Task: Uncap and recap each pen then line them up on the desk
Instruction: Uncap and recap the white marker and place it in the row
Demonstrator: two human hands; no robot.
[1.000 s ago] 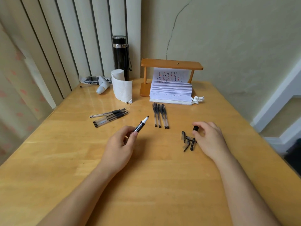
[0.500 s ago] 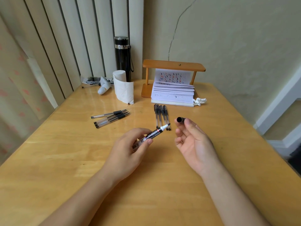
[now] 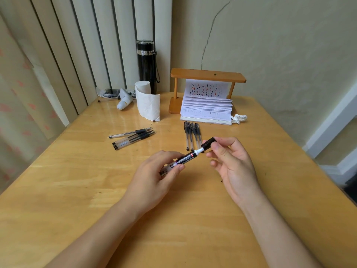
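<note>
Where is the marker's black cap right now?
In the head view the black cap sits just right of centre, pinched in the right hand at the white tip of the marker held by the left hand.

marker (image 3: 185,158) rear end: hidden inside the left hand (image 3: 156,176)
marker tip: covered by the black cap (image 3: 208,143), so how far the cap is seated cannot be told
marker label print: too small to read
capped pens (image 3: 192,134) near ends: hidden behind the marker and cap
forearms: cut off by the bottom edge
clutter (image 3: 110,92) by the blinds: too small and blurred to identify
desk (image 3: 77,190): cut off at bottom and sides
</note>
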